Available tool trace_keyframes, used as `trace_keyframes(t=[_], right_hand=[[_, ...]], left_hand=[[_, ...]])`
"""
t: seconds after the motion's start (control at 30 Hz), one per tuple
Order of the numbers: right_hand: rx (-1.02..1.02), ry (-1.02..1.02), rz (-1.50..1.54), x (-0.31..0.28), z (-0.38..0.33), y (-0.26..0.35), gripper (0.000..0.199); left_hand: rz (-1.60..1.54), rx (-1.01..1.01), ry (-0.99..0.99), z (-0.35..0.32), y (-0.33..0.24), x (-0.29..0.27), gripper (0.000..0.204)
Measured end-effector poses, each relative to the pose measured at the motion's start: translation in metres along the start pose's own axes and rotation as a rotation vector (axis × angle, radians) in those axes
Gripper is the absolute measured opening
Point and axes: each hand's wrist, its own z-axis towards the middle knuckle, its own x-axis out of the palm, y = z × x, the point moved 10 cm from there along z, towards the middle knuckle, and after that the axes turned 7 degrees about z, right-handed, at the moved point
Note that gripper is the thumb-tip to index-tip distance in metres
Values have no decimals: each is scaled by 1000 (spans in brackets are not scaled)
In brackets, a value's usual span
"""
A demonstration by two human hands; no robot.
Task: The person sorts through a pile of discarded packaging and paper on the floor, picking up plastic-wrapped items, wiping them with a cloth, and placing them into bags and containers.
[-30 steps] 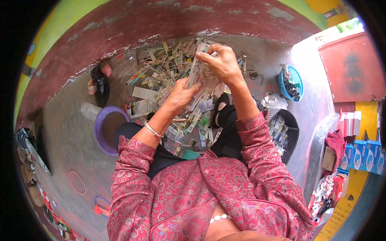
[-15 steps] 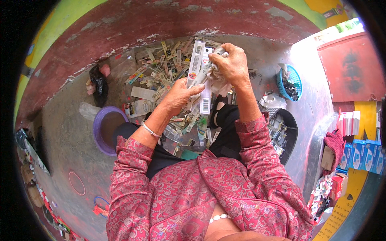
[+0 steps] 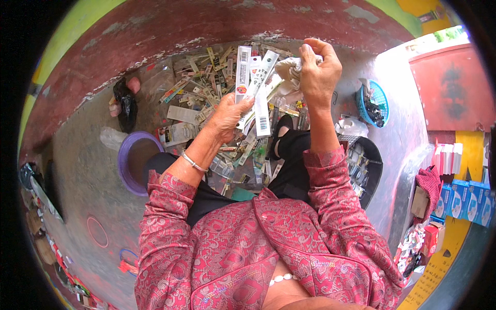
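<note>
Several long narrow packets (image 3: 262, 72) are pinched in my left hand (image 3: 232, 114), its thumb pressed across them. They fan out above the floor, pale, some with barcodes. To the right, my right hand (image 3: 320, 72) is raised with a crumpled whitish cloth (image 3: 289, 75) gripped in its fingers. The cloth hangs beside the packets, apart from their upper ends. Below both hands, a heap of similar narrow packets (image 3: 206, 85) spreads over the floor, reaching between my legs.
On the left stand a purple basin (image 3: 125, 170) and a black plastic bag (image 3: 125, 106). A blue basket (image 3: 383, 106) with dark things and a black tub (image 3: 376, 175) with packets sit on the right. A red wall (image 3: 206, 26) rises beyond the heap.
My right hand has moved up and right with the cloth, away from the packets. My left hand has shifted slightly left, and the packets in it are more fanned out.
</note>
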Motion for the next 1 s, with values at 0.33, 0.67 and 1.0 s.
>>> trace_keyframes(t=[0.33, 0.67, 1.0], right_hand=[[-199, 95, -427, 38, -8, -3, 15], [211, -89, -58, -68, 41, -54, 23], [601, 871, 190, 90, -87, -58, 40]], left_hand=[[577, 185, 24, -11, -19, 12, 17], [147, 2, -16, -2, 2, -14, 23], [31, 130, -42, 4, -18, -14, 26]])
